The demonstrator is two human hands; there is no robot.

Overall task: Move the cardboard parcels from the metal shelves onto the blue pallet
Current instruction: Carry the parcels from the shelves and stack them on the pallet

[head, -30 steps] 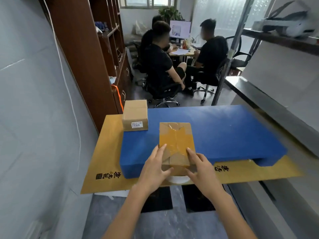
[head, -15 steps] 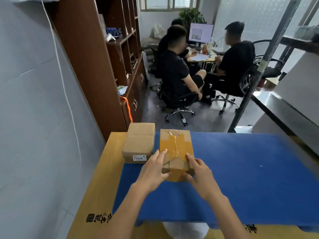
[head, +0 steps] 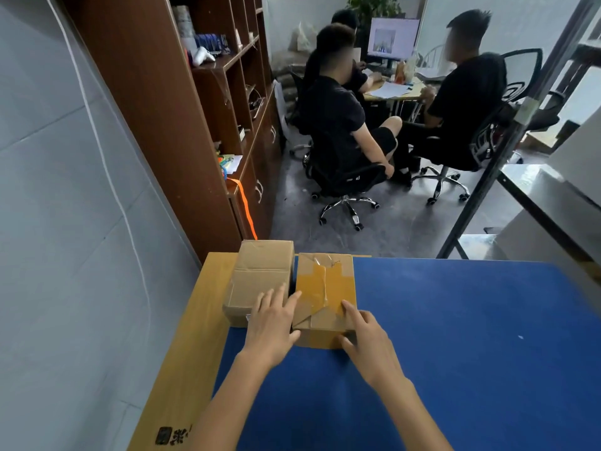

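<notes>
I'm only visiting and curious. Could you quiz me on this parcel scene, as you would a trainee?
1. True or false: the taped parcel lies on the blue pallet.
2. Seen from the camera, where does the plain parcel sit relative to the taped one? A) to its left B) to its right C) on top of it
3. Fill in: the left hand and the right hand both touch the ____ parcel.
Key: 1 true; 2 A; 3 taped.
</notes>
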